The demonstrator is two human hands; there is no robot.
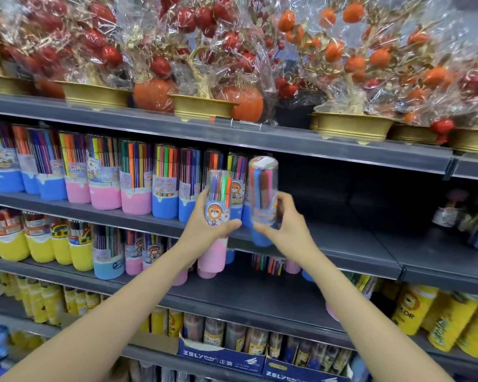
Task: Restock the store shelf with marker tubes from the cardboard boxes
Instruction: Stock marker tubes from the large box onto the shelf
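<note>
My left hand (pixel 204 227) grips a clear marker tube with a pink base (pixel 214 252), upright in front of the shelf edge. My right hand (pixel 283 219) grips a second tube with a blue base (pixel 262 188), held upright just right of the first. Both tubes hover at the right end of a row of marker tubes (pixel 138 175) standing on the dark grey shelf (pixel 342 244). The two tubes almost touch.
The shelf to the right of my hands is bare up to some small items (pixel 464 219) at the far right. Wrapped ornamental fruit trees (pixel 204 64) fill the shelf above. Yellow, blue and pink tubes (pixel 39 244) and boxed tubes (pixel 249 351) sit on lower shelves.
</note>
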